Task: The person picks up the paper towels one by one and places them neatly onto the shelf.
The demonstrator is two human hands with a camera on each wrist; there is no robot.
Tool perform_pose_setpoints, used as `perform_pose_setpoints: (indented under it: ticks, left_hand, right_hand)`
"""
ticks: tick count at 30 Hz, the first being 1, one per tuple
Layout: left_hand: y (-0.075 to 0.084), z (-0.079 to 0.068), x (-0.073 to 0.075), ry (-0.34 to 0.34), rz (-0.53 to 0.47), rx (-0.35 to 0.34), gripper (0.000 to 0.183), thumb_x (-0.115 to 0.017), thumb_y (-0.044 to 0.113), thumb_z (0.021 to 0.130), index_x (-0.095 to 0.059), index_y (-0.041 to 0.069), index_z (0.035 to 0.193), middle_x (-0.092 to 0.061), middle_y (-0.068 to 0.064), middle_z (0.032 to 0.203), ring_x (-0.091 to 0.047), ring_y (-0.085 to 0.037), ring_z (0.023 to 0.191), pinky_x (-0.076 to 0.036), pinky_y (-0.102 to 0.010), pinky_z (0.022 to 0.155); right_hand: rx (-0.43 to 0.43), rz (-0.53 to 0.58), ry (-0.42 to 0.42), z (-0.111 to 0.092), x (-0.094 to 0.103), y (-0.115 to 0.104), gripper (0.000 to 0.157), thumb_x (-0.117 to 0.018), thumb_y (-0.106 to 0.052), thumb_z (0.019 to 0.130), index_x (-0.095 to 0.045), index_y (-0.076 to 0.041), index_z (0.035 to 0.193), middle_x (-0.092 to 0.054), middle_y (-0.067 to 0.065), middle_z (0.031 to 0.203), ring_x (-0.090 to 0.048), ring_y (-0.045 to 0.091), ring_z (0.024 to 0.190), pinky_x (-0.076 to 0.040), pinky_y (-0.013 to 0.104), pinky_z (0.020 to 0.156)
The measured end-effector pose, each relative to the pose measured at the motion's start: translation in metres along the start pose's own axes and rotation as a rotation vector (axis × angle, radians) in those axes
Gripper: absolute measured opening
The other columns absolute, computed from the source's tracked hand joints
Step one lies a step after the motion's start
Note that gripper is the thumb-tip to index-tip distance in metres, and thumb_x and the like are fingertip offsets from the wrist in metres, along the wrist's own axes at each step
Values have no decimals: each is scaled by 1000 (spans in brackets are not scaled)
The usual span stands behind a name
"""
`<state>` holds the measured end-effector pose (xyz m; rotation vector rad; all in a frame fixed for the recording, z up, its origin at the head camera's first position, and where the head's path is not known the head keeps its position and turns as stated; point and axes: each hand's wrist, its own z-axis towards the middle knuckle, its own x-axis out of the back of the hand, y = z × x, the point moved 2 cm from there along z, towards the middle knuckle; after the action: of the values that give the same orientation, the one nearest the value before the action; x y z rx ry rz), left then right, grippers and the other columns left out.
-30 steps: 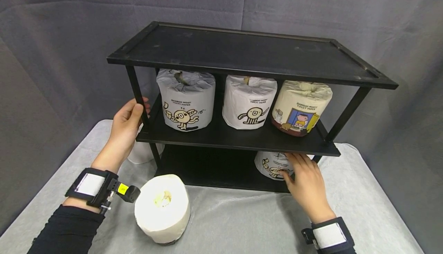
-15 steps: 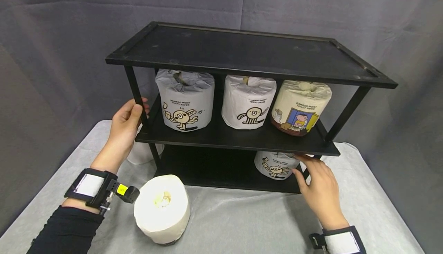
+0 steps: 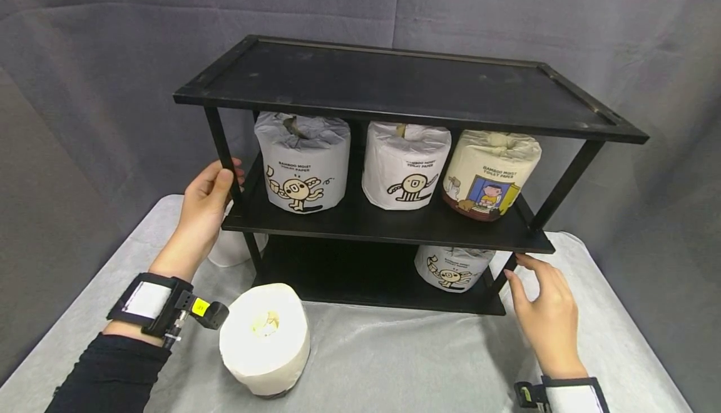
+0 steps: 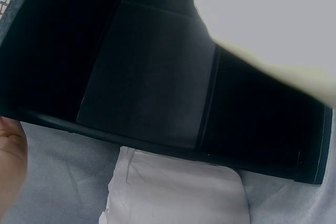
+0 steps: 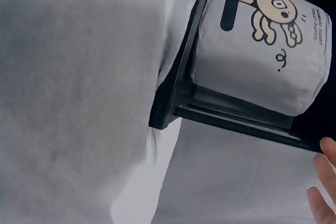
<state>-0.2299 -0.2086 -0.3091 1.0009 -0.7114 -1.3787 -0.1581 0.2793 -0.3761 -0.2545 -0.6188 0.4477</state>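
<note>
My left hand grips the left front post of a black shelf rack, thumb toward me and fingers behind it. In the left wrist view, part of that hand shows at the left edge. My right hand is at the lower right post, thumb and forefinger tips near or touching it. Left of that hand, a wrapped toilet roll stands on the bottom shelf, its top partly hidden by the middle shelf. In the right wrist view, loosely bent fingers come close to the post's end.
Three wrapped toilet rolls stand on the middle shelf: a left one, a centre one and a yellowish one. A white roll stands on the cloth in front. Another roll sits left of the rack.
My right hand has left the roll on the bottom shelf and moved right to the rack's lower right post. The roll stays on the shelf. The left hand has not moved.
</note>
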Motion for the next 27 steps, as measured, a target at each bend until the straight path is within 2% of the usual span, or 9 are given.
perform_pose_setpoints:
  ticks: [10, 17, 20, 25, 27]
  left_hand:
    - [1, 1, -1, 3, -23, -25, 13, -53, 25, 91, -63, 21, 100, -61, 8, 92, -54, -7, 89, -46, -11, 81]
    - [-1, -1, -1, 4, -29, -12, 13, -54, 26, 91, -63, 22, 100, -61, 10, 91, -54, -8, 90, -45, -12, 81]
    - [-1, -2, -1, 1, -25, -9, 13, -53, 25, 91, -63, 22, 100, -61, 11, 91, -54, -9, 90, -45, -11, 82]
    - [2, -1, 0, -13, 3, -7, 14, -53, 24, 92, -62, 21, 102, -60, 10, 93, -54, -9, 92, -44, -10, 84]
    - [2, -2, 1, -9, 20, -1, 15, -53, 25, 92, -62, 20, 103, -60, 11, 93, -54, -9, 93, -44, -9, 84]
  right_hand:
    - [-130, -2, 26, -4, -4, 15, 30, -71, -7, 78, -64, 2, 105, -68, 23, 97, -58, 35, 96, -44, 50, 85]
    - [-205, 11, 7, -3, -8, 21, 38, -69, -8, 80, -57, 2, 114, -66, 21, 108, -59, 33, 100, -45, 47, 84]
    - [-253, 50, -5, -1, -10, 20, 38, -67, -8, 82, -56, 0, 117, -66, 19, 110, -59, 22, 99, -44, 36, 84]
    - [-355, 147, -18, 1, -15, 16, 34, -63, -8, 86, -57, -2, 119, -67, 14, 108, -52, -7, 92, -40, 19, 80]
    - [-378, 166, -26, 2, -18, 15, 32, -61, -8, 87, -57, -2, 119, -66, 13, 108, -51, -9, 92, -41, 17, 81]
